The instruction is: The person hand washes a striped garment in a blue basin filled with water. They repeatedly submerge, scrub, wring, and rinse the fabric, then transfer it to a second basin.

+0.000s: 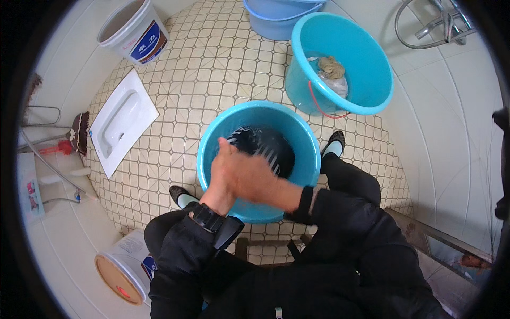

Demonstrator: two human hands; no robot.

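My left hand (222, 169) and my right hand (258, 179) are pressed together above a turquoise tub (309, 139). The right one lies across the left and is smeared by motion, so its fingers cannot be made out. One digit of my left hand points up; its other fingers are hidden. Nothing shows held in either hand. Beneath them, in the tub, lies a dark wet cloth with white stripes (277, 146). Part of the cloth is covered by my hands.
Beyond the tub to the right stands a larger turquoise bucket (366, 58) holding a tan cloth (330, 68). Blue basins (276, 26) are at the back. A squat toilet (125, 122) and white pails (135, 32) are leftward. A shower hose (406, 37) hangs top right.
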